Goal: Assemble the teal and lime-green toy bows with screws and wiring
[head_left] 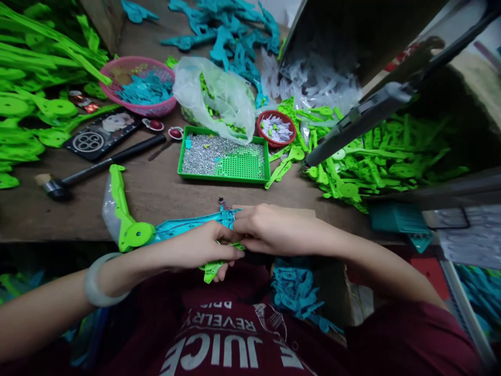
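Here, in the head view, a green tray [224,178] of small metal bits [199,155] stands on the wooden tabletop [287,193], and both hands meet on the near side of it. The left hand [222,251], with a pale bangle [102,287] at its wrist, has its grip clamped on a small green piece [212,270], which sits nearer the person than the tray. The right hand [256,228] bunches its fingers at the end of a long blue piece [186,223], also on the tray's near side; its fingertips are hidden, so I cannot tell whether its grip has closed on anything. Thin wires [224,205] show at that end, while the other end reaches leftward from below the tray to a green arm [135,235] with a round joint.

Left of the tray lie a hammer [117,157] and, farther back, a pink basket [139,110] of blue parts [146,90]. A cloudy plastic bag [230,99] overhangs the tray's back edge. Just right of the tray is a red basket [276,143] with white pieces [274,128]; beyond it, green parts [376,156] spread in a heap.
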